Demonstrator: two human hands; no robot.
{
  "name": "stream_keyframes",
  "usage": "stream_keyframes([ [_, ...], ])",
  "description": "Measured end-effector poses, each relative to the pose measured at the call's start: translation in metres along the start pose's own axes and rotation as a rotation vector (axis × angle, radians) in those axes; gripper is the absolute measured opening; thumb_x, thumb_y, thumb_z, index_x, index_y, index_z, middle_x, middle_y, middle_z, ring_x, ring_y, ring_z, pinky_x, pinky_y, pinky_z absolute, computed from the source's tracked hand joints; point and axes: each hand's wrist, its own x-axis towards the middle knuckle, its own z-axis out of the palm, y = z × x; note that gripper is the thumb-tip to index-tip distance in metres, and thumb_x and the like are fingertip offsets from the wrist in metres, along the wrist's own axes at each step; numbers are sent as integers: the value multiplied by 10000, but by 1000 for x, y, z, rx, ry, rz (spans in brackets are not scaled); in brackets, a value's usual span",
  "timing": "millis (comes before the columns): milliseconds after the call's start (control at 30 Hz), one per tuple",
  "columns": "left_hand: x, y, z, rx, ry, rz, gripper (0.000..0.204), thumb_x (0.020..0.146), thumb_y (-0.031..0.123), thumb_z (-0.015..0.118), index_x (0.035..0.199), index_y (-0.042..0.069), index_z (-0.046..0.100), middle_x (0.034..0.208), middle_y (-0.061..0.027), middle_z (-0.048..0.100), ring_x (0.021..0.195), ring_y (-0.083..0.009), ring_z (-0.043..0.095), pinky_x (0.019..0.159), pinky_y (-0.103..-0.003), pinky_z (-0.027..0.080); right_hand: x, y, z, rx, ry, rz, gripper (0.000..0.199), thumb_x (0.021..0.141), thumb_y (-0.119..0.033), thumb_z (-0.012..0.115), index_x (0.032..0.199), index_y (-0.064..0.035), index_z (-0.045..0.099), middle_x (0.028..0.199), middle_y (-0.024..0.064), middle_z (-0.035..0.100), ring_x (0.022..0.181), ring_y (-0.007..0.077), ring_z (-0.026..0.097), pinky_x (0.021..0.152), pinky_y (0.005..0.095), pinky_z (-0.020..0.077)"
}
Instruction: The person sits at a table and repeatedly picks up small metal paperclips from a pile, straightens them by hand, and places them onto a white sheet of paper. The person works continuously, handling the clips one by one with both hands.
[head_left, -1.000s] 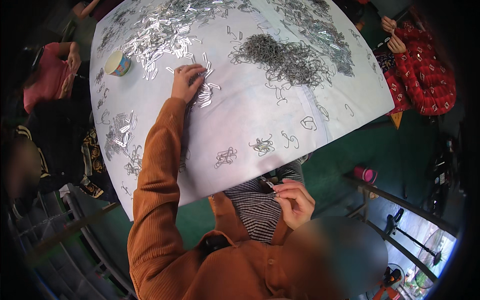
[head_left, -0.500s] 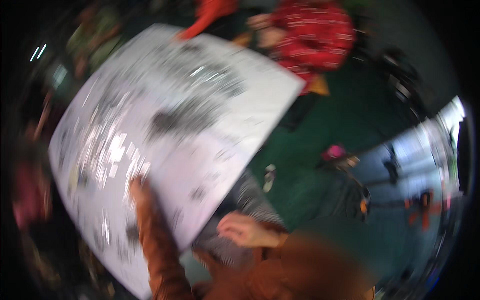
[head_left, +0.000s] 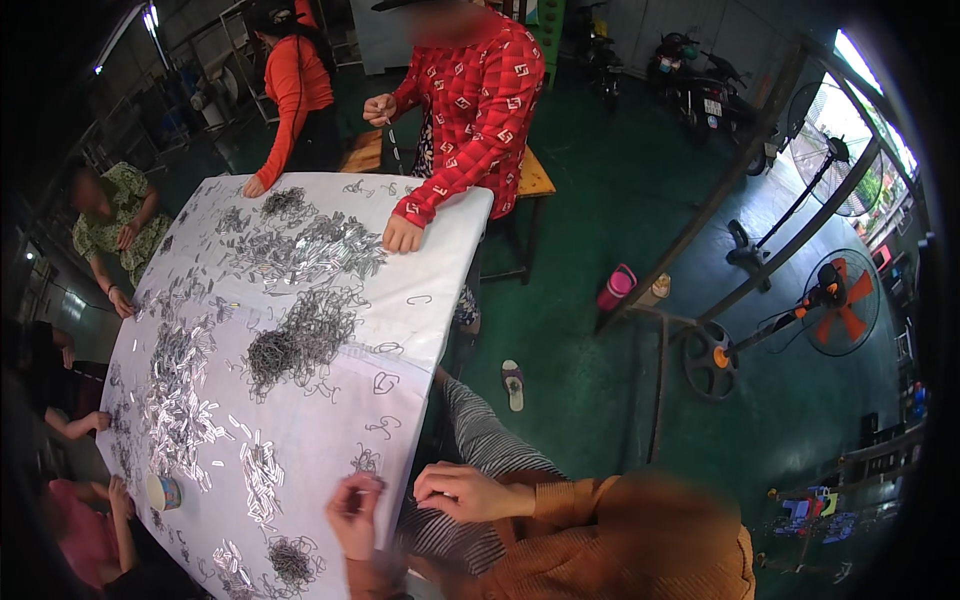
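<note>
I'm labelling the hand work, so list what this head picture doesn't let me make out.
Bare left grip, head view: anything pinched is too small and blurred to identify.
Bare right grip, head view: curled fingers hide whether it holds anything.
Tangled heap of dark grey metal hooks, head view: overlapping hooks hide those beneath.
Co-worker in pink top, head view: partly lost in the dark left edge.

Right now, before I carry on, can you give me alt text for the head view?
The person's left hand and right hand are close together at the near edge of a white table; whether they hold anything is unclear. Shiny metal links and dark wire hooks lie in piles on it, with a co-worker in red at its far right corner.
</note>
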Motion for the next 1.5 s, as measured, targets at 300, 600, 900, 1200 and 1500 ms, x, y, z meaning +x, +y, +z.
stream_keyframes([
  [300, -33, 1, 46, 42, 115, -205, 172, 865, -19, 655, 1033, -54, 645, 955, -96, 681, 845, -121, 622, 814, -269, 508, 7, 2, -14, -64, 61, -16, 87, 795, -10, 660, 829, -43, 587, 845, 85, 597, 792, 285, 578, 718, 352, 461],
  [600, -33, 15, 51, -68, 113, -220, 142, 883, -39, 631, 1023, -63, 637, 983, -111, 692, 906, -139, 651, 835, -270, 521, 7, 5, -1, -63, 47, 136, 119, 779, 48, 679, 840, -22, 604, 869, 85, 644, 799, 247, 619, 705, 327, 497],
  [900, -41, 16, 55, 244, 135, 162, 166, 816, -48, 655, 967, 11, 688, 919, -115, 700, 830, -212, 676, 745, -288, 525, 40, 23, -22, 15, -77, 134, 154, 796, 34, 633, 948, 12, 644, 975, 126, 651, 911, 260, 632, 807, 325, 497],
  [1200, -48, 20, 53, 164, 76, 98, 131, 823, -42, 667, 948, -14, 689, 950, -128, 711, 872, -216, 683, 799, -304, 529, 178, 160, 50, -658, -148, 118, 238, 858, -90, 611, 1085, -77, 684, 1004, 112, 602, 931, 293, 605, 804, 396, 494],
  [1500, -47, 12, 51, 101, 60, 185, 140, 837, -3, 655, 971, 23, 683, 905, -92, 684, 781, -232, 642, 706, -304, 509, 194, 161, 29, -638, -284, 106, 147, 838, -70, 617, 928, -121, 723, 939, 73, 616, 906, 277, 606, 779, 393, 487],
])
